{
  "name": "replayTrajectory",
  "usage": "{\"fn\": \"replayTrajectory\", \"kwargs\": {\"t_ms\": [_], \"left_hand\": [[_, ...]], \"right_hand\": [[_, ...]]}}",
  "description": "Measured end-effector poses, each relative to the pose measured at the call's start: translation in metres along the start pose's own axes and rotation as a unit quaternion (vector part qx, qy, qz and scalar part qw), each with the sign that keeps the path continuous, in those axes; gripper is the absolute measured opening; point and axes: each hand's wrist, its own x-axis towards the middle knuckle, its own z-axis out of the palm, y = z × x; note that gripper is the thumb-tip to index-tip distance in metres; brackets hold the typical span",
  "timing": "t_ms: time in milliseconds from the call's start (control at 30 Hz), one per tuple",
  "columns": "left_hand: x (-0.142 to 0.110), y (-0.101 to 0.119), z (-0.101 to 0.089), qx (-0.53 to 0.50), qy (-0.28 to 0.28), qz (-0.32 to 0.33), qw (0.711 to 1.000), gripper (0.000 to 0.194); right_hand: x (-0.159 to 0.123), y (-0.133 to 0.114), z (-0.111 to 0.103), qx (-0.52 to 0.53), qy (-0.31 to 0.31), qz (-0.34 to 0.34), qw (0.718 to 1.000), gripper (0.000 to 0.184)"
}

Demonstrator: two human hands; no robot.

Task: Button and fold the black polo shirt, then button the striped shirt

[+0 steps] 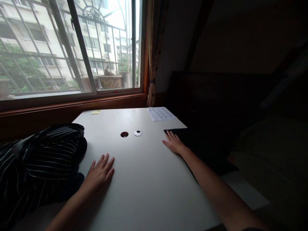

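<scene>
My left hand (99,171) lies flat on the white table (144,179), fingers stretched out and holding nothing, right beside a heap of black cloth with thin white stripes (40,160). My right hand (173,142) rests palm down farther off at the table's right side. Its fingers are spread and touch the edge of a flat black item (185,134) lying there.
A round hole (124,134) and a white cap with a dark centre (138,133) sit mid-table. A printed sheet of paper (160,113) lies at the far right corner, a yellow sticky note (95,112) at the far edge. A barred window (72,48) rises behind; the right side is dark.
</scene>
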Motion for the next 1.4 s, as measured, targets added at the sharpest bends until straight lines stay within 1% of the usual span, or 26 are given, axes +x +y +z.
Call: {"fn": "replayTrajectory", "kwargs": {"t_ms": [200,300,400,500,567,700,800,867,967,1133,1267,1400], "left_hand": [[0.000,-0.001,0.002,0.006,-0.004,-0.001,1.000,0.055],[0.000,0.000,0.001,0.004,-0.005,-0.001,1.000,0.056],[0.000,-0.001,0.000,0.001,-0.003,0.001,1.000,0.055],[0.000,0.000,0.000,0.001,-0.002,0.002,1.000,0.055],[0.000,0.000,-0.001,0.003,-0.005,0.001,1.000,0.055],[0.000,0.001,-0.002,0.004,-0.008,-0.001,1.000,0.055],[0.000,0.001,-0.002,0.009,-0.005,-0.002,1.000,0.055],[0.000,0.000,-0.001,0.012,-0.004,0.000,1.000,0.055],[0.000,-0.001,0.001,0.014,-0.001,0.003,1.000,0.054],[0.001,-0.004,0.006,0.020,0.012,0.006,1.000,0.054],[0.002,-0.007,0.009,0.024,0.016,0.011,1.000,0.054],[0.001,-0.006,0.008,0.026,0.010,0.008,1.000,0.054]], "right_hand": [[-0.014,-0.034,0.003,0.018,-0.041,-0.080,0.996,0.085],[-0.027,-0.047,0.005,0.033,-0.044,-0.107,0.993,0.083],[-0.040,-0.056,0.004,0.048,-0.043,-0.132,0.989,0.080],[-0.044,-0.053,-0.003,0.061,-0.026,-0.137,0.988,0.076],[-0.040,-0.044,-0.009,0.063,0.003,-0.114,0.992,0.074],[-0.017,-0.013,-0.019,0.049,0.057,-0.014,0.997,0.075],[0.002,0.007,-0.017,0.030,0.060,0.057,0.996,0.077],[0.013,0.012,-0.012,0.017,0.051,0.075,0.996,0.078],[0.027,0.007,-0.004,-0.002,0.040,0.068,0.997,0.078],[0.039,-0.010,0.002,-0.019,0.024,0.014,0.999,0.073],[0.035,-0.017,0.000,-0.018,0.013,-0.043,0.999,0.066],[0.021,-0.029,0.000,-0.004,0.001,-0.083,0.997,0.066]]}}
